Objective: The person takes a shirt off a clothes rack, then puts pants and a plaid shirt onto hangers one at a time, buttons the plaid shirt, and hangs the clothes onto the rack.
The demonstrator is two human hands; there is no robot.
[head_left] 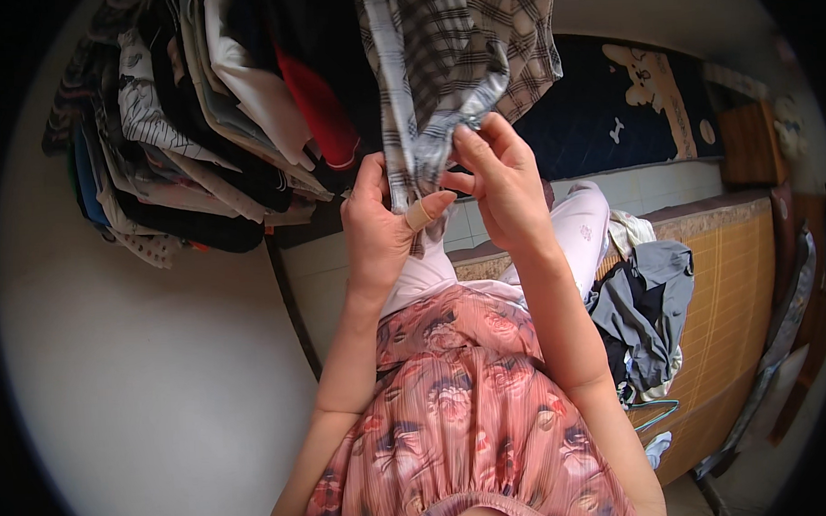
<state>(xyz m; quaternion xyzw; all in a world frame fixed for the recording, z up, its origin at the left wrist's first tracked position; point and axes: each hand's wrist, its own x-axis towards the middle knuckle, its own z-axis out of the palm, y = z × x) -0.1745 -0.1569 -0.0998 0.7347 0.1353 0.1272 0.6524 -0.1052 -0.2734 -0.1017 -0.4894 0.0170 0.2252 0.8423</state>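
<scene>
A black, grey and cream plaid shirt (442, 39) hangs in front of me at the top of the view, its front edges parted. My left hand (380, 227) is closed on the shirt's lower front edge, with a beige bandage round its thumb. On the other side, my right hand (501, 178) pinches the opposite front edge between thumb and fingers. The cloth bunches between both hands. Some of my left fingers are hidden behind the fabric.
Many garments (181, 130) hang packed together at the upper left, next to a white wall (162, 358). At right, a bed with a woven mat (714, 293) bears a heap of clothes (647, 304) and a blue hanger (657, 415). A dark blue rug (581, 107) lies beyond.
</scene>
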